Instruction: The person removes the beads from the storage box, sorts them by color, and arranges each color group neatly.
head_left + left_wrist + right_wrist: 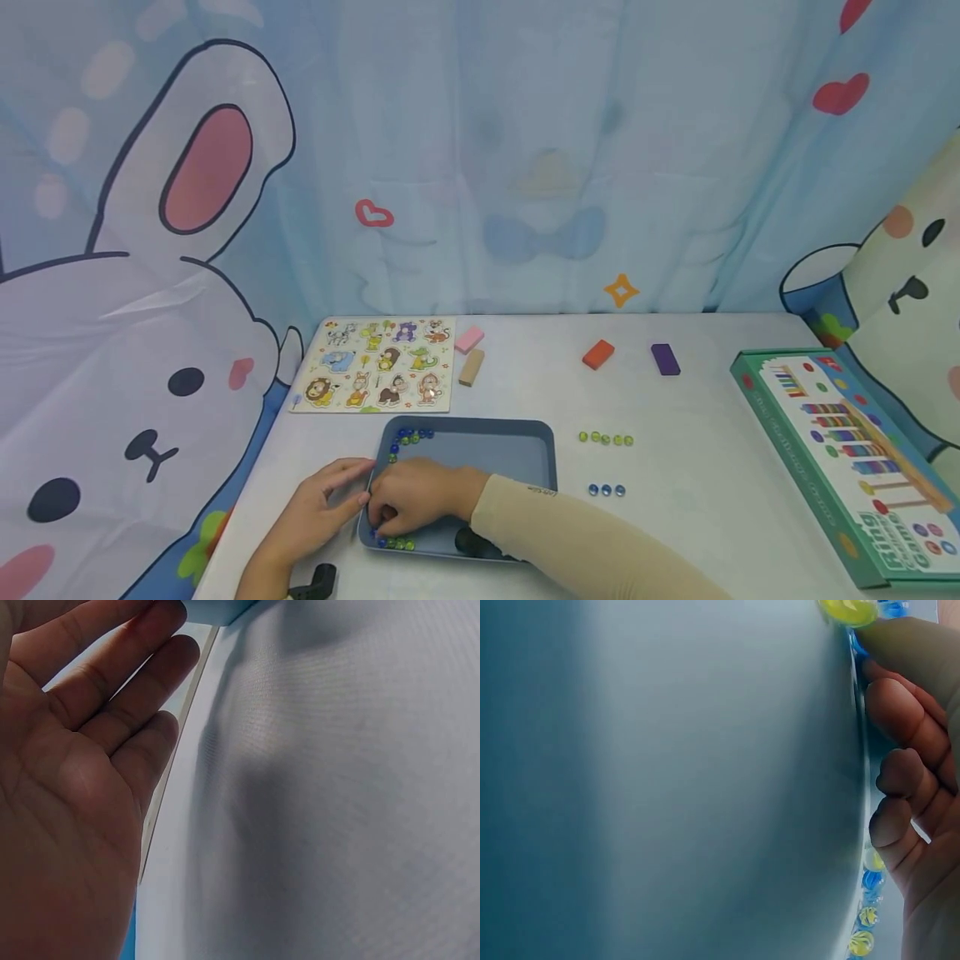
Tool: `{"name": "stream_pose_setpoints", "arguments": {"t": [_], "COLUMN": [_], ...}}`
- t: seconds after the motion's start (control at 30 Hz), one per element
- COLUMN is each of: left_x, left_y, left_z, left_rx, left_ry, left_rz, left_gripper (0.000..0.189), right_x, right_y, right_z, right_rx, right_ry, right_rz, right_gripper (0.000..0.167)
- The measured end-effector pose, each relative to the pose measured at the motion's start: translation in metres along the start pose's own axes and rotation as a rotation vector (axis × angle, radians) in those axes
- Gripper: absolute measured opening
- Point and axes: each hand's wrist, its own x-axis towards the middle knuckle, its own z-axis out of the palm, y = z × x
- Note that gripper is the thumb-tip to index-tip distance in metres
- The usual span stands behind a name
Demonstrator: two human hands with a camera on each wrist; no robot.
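Marbles (400,544) line the left end of the tray (487,450); there the right wrist view shows a blue marble (859,646) at the curled fingers of the right hand (420,496), though whether gripped I cannot tell. Only the left wrist view shows the inner side of the left hand (82,772), fingers relaxed beside the tray.

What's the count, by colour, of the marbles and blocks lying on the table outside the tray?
Yellow-green marbles: 5
Blue marbles: 3
Pink block: 1
Tan block: 1
Orange block: 1
Purple block: 1
Total: 12
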Motion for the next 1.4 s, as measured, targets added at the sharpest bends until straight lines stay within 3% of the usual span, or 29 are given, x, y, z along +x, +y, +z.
{"name": "stream_pose_setpoints", "arguments": {"t": [0.33, 0.53, 0.77, 1.0, 1.23, 1.4], "left_x": [0.001, 0.003, 0.004, 0.001, -0.001, 0.0], "left_y": [0.0, 0.004, 0.011, 0.012, 0.01, 0.01], "left_z": [0.003, 0.003, 0.0, -0.003, -0.003, -0.001], "left_rx": [-0.006, 0.012, 0.0, 0.013, 0.019, 0.021], "left_ry": [-0.014, -0.024, -0.046, -0.038, -0.035, -0.036], "left_rz": [-0.013, -0.058, -0.147, -0.14, -0.145, -0.147], "left_gripper": [0.047, 0.047, 0.048, 0.048, 0.048, 0.048], "right_x": [-0.007, -0.03, -0.084, -0.14, -0.192, -0.237], "right_y": [0.007, 0.021, 0.033, 0.044, 0.05, 0.053], "right_z": [0.003, -0.015, -0.061, -0.074, -0.076, -0.074], "right_rx": [-0.001, 0.026, 0.102, 0.094, 0.077, 0.031], "right_ry": [0.029, 0.146, 0.379, 0.584, 0.684, 0.723], "right_rz": [0.059, 0.06, 0.156, 0.245, 0.326, 0.441], "right_gripper": [0.009, 0.011, 0.008, 0.007, 0.011, 0.014]}}
